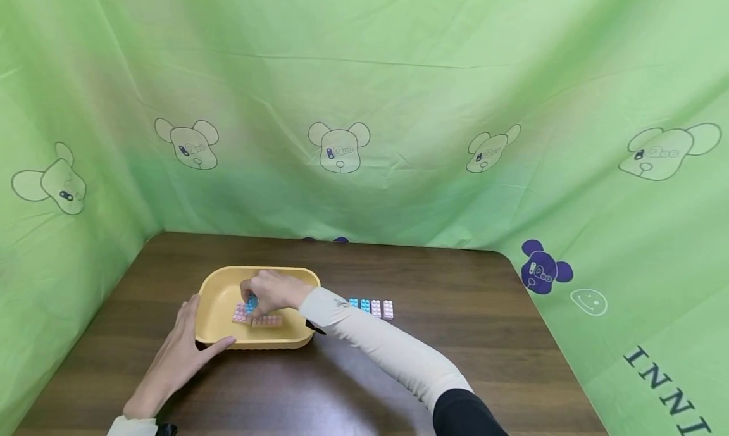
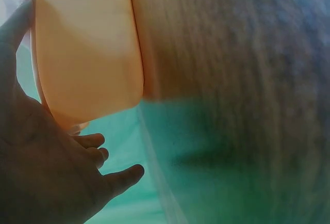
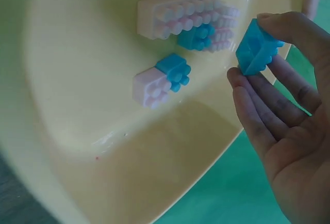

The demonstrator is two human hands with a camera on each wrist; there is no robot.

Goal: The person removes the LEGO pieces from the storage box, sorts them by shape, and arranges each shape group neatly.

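My right hand point(image 1: 279, 290) reaches inside a yellow plastic tub point(image 1: 213, 290), pinching a blue building block point(image 3: 255, 48) between thumb and fingers. In the right wrist view this block is tilted, its hollow underside showing, above the tub floor. Beneath lie a long pale pink block point(image 3: 154, 17), a small blue block point(image 3: 193, 38) beside it, and a blue block point(image 3: 172, 69) against a pale pink block point(image 3: 149, 85). My left hand point(image 1: 179, 344) rests against the tub's near left corner, thumb along the front and fingers spread at the left side.
On the brown wooden table point(image 1: 455, 335), right of the tub, a short row holds blue blocks point(image 1: 365, 305) and pale pink blocks point(image 1: 388, 309), partly behind my right forearm. A green printed curtain point(image 1: 342, 195) surrounds the table at the back and sides.
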